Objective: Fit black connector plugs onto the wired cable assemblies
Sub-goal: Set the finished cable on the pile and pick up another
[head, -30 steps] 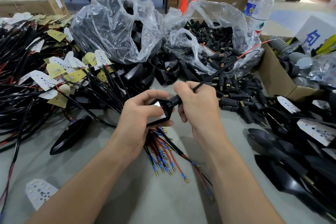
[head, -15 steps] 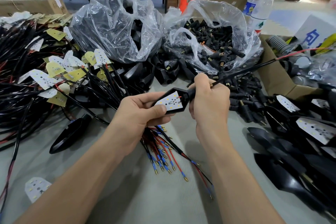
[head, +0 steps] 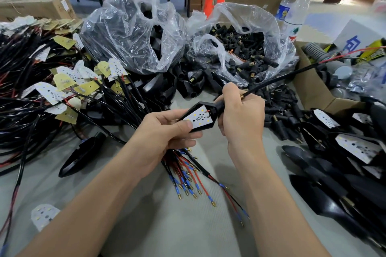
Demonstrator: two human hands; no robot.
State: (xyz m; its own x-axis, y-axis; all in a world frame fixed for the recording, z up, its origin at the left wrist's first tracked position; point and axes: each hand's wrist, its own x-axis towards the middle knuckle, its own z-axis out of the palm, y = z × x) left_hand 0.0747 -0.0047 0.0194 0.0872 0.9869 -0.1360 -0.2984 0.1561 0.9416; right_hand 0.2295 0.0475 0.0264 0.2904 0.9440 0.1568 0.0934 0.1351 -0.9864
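My left hand point(head: 165, 129) grips a black diamond-shaped housing point(head: 198, 118) with a white LED board set in it, thumb pressed on the board's lower end. My right hand point(head: 240, 117) is curled round the housing's neck, where a black cable point(head: 277, 79) comes out and runs up to the right, ending in red wire. A brass tip shows at my right forefinger. Under my left hand lies a bundle of red and black wires point(head: 188, 177) with blue sleeves and brass pins. Loose black connector plugs point(head: 279, 110) lie just right of my hands.
Two clear plastic bags stand behind: one point(head: 133, 33) with black housings, one point(head: 242, 48) with black plugs. A pile of wired LED boards point(head: 52, 81) fills the left. Finished black housings point(head: 344, 156) lie at right, near a cardboard box point(head: 309, 89) and two bottles point(head: 292, 10).
The housing has turned so its white LED board faces up. My right hand slid along to the neck, and the cable has swung lower toward the right.
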